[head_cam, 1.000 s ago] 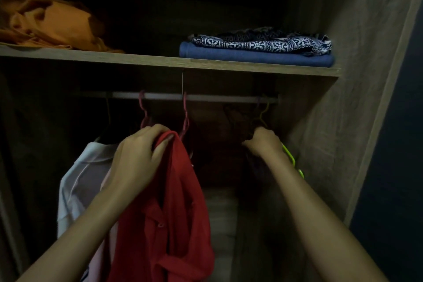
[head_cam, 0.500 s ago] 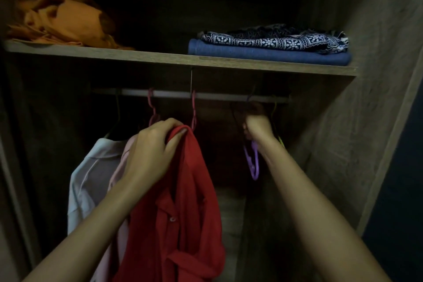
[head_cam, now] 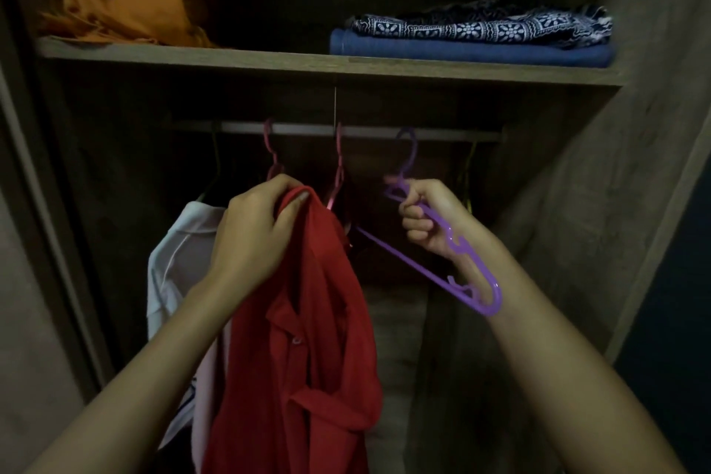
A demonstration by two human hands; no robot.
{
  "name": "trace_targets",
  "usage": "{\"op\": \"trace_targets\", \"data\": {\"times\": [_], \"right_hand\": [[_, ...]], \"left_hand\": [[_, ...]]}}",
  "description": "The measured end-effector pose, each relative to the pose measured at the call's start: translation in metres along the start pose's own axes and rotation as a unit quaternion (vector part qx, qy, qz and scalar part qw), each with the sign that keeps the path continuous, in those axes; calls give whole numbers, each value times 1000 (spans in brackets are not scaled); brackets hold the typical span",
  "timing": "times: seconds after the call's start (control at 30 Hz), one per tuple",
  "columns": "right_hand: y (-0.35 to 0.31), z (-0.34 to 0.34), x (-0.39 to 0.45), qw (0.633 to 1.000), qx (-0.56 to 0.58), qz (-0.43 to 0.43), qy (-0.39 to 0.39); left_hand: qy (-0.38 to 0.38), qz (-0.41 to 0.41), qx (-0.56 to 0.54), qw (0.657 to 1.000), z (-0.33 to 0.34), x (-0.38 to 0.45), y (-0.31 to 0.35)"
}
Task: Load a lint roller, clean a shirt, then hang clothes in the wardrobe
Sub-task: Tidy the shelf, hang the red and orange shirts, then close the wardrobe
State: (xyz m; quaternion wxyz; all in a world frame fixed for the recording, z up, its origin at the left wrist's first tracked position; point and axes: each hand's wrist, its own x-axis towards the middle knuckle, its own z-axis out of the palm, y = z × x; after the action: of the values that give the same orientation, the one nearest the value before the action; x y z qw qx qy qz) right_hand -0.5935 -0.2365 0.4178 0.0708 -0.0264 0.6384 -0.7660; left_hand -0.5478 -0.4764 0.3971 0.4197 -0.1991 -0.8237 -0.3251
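Observation:
A red shirt hangs down inside the open wardrobe, bunched at its collar in my left hand. My right hand grips a purple plastic hanger just below its hook, which is off the metal rail and sits in front of it. The hanger's arm reaches down over my right wrist. Two pink hangers stay hooked on the rail behind the shirt.
A white shirt hangs at the left on the rail. The wooden shelf above carries an orange cloth and folded blue and patterned fabrics. The wardrobe's side wall stands close on the right.
My right hand has lifted the purple hanger off the rail and pulled it toward me. My left hand keeps hold of the red shirt in about the same place.

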Motion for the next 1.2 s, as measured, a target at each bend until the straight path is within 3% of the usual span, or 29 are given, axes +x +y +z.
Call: {"op": "trace_targets", "data": {"times": [0.2,0.3,0.37,0.5,0.6,0.67,0.73,0.83,0.97,1.1,1.2], "right_hand": [[24,8,-10,981,-188,-32,-38],[40,7,-12,903,-405,-144,1],[41,11,-21,867,-447,-221,-3],[39,18,-41,901,-312,-302,-9],[37,25,-46,963,-110,-244,43],[39,31,-48,979,46,-194,42],[46,40,-49,965,177,-185,57],[57,56,-53,916,299,-236,128],[56,74,-59,867,330,-307,213],[59,82,-61,867,313,-307,235],[72,85,-53,867,259,-354,235]], "left_hand": [[-1,-12,0,1000,-4,-6,-3],[-1,-32,-12,999,-6,-11,-3],[-4,-45,-20,999,-8,-13,-3],[-34,-92,-66,993,-8,-12,-6],[-71,-154,-188,967,-8,-9,-4],[-78,-178,-226,955,-7,-8,-2],[-83,-178,-233,952,-9,-9,4],[-102,-155,-246,951,-13,-9,12],[-130,-140,-242,951,-20,-10,20],[-154,-147,-232,949,-25,-11,23],[-158,-156,-249,943,-26,-13,26]]}}
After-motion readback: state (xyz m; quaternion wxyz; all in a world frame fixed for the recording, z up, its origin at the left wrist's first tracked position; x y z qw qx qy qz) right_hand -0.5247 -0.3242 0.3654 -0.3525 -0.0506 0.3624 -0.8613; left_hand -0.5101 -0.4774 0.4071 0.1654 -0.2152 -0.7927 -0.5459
